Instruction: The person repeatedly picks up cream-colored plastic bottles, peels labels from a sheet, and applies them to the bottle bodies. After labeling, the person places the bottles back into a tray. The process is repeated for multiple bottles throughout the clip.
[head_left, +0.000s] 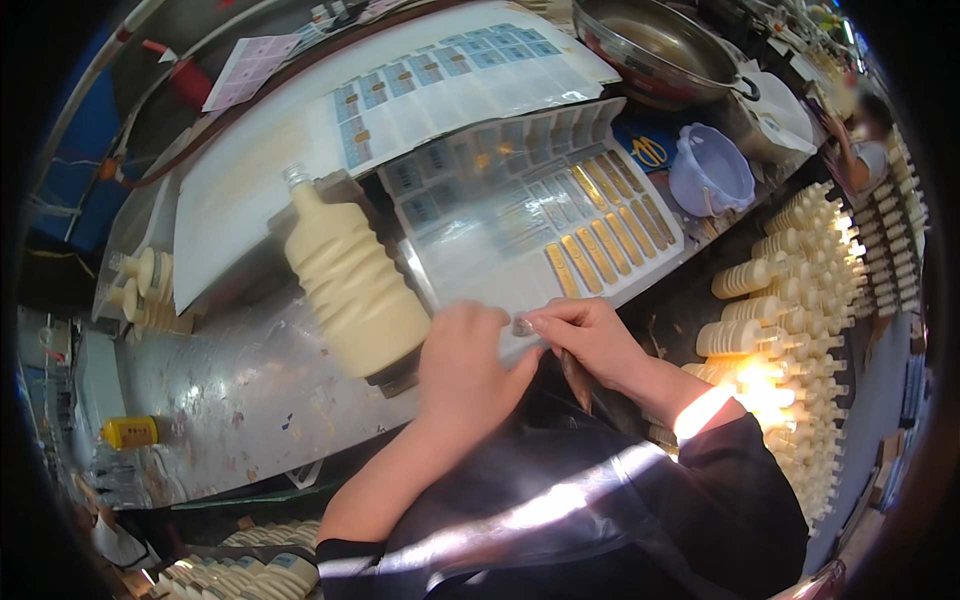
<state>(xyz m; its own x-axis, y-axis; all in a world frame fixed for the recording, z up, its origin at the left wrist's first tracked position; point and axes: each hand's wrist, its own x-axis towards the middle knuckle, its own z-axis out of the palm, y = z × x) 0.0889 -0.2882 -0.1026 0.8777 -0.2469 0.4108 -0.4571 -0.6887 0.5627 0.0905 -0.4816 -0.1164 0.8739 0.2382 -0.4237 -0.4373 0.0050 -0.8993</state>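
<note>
My left hand (462, 355) is at the near edge of the label sheet (455, 250), thumb apart from curled fingers; whether it grips the edge is hidden. Close beside it, my right hand (595, 338) pinches a small greyish piece (522, 327) between thumb and forefinger. A narrow brown tool (576, 380) pokes out below that hand's curled fingers. The sheet carries rows of gold strips and silvery strips, and its far part is folded up. Left of my hands a cream bottle (355, 285) with wavy ribs and a clear neck lies on a dark stand (395, 378).
Behind is a white board (240, 220) with blue printed sheets (440, 70). A large metal pan (660, 45) and a lilac bucket (708, 172) stand back right. Many cream bottles (730, 340) crowd the right side. A yellow container (130, 432) is far left; another person (862, 150) sits far right.
</note>
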